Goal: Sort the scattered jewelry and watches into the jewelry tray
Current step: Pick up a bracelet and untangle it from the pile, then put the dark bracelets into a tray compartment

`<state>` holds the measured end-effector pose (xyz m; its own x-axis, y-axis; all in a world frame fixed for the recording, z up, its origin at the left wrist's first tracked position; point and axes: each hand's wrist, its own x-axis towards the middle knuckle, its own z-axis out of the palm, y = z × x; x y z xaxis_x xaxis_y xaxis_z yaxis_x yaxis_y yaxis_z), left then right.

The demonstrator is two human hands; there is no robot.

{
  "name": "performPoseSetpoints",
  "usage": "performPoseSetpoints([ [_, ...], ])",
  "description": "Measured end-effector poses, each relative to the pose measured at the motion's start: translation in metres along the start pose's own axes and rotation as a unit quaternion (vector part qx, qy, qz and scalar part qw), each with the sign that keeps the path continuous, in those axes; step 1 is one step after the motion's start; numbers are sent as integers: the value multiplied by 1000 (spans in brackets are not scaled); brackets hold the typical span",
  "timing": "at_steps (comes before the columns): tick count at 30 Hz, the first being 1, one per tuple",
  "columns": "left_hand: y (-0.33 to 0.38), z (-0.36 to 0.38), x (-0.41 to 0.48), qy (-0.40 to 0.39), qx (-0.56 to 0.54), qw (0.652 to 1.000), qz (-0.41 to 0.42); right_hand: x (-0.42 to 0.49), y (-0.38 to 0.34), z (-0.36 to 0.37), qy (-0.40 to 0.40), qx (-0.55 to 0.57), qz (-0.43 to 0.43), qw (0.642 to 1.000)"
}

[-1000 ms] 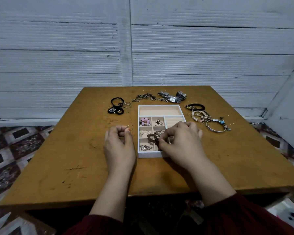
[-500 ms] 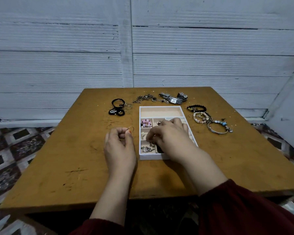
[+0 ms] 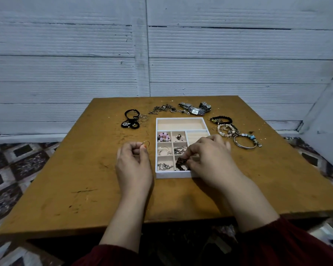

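Tray point(image 3: 173, 174) cell at six o'clock: right hand point(image 3: 210, 158) pinches dark beads point(image 3: 181, 162); best coil them flat inside. Left hand point(image 3: 134, 166) pinches hoop point(image 3: 146, 143) at nine.

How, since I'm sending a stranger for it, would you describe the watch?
On the wooden table, look beyond the far edge of the white jewelry tray. The watch lies there, right of tangled chains: the only piece with a squarish pale face on a silver link band.

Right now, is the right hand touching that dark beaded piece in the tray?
Touching. The head view shows the right hand pinching the dark beaded bracelet with its fingertips, no gap between them, at a near compartment of the jewelry tray.
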<state>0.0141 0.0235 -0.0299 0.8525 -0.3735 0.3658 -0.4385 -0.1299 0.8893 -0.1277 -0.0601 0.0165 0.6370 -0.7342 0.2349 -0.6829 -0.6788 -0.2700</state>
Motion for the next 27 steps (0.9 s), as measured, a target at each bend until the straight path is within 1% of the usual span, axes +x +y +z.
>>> performPoseSetpoints([
  [6,-1,0,0,-1,-6,1000,-1,-1,-5,0,-13,-15,8,1000],
  [10,-1,0,0,-5,-7,1000,0,2,-6,1,7,-9,33,999],
  [13,-1,-1,-1,-6,-4,1000,7,1,-3,1,7,9,50,999],
  [15,-1,-1,-1,-6,-3,1000,11,0,3,0,26,41,65,997],
  [17,0,1,-2,-11,-6,1000,20,-1,15,0,70,74,87,991],
  [19,0,3,-3,-20,3,999,47,0,29,0,105,101,111,983],
  [22,1,4,-5,-31,34,995,92,1,51,2,128,117,145,974],
  [24,4,4,-5,-31,51,992,108,1,63,6,120,102,152,976],
  [27,13,5,-4,-40,66,991,112,2,71,13,68,91,132,985],
])
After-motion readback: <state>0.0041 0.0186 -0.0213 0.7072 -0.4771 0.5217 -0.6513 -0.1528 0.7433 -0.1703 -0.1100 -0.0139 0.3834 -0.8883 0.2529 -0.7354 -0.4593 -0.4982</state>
